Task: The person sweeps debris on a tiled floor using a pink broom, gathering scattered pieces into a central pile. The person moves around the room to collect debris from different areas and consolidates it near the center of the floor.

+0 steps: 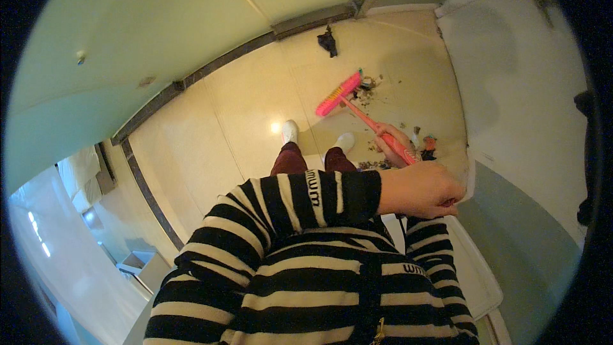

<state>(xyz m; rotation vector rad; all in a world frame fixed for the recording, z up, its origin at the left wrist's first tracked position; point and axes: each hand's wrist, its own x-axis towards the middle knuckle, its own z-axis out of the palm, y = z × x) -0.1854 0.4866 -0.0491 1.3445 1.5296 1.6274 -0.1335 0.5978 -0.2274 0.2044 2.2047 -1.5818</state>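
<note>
A broom slants across the floor in front of me, its pink bristle head (337, 95) with a yellow band resting on the tiles. My right hand (393, 146) is wrapped around the thick pink-red handle (365, 119). Higher up, my left hand (424, 189) crosses my body and closes in a fist around the handle's upper end, which it mostly hides. Dark debris (368, 84) lies against the right side of the bristles. More scattered bits (376, 165) lie near my right foot, partly hidden by my hands.
A crumpled black item (328, 42) lies near the dark baseboard (230, 57). Right of the handle is small litter, including a red-and-black piece (429, 146). My white shoes (289, 132) stand left of the broom. A pale wall panel (507, 81) bounds the right; a white rimmed object (474, 263) stands beside me.
</note>
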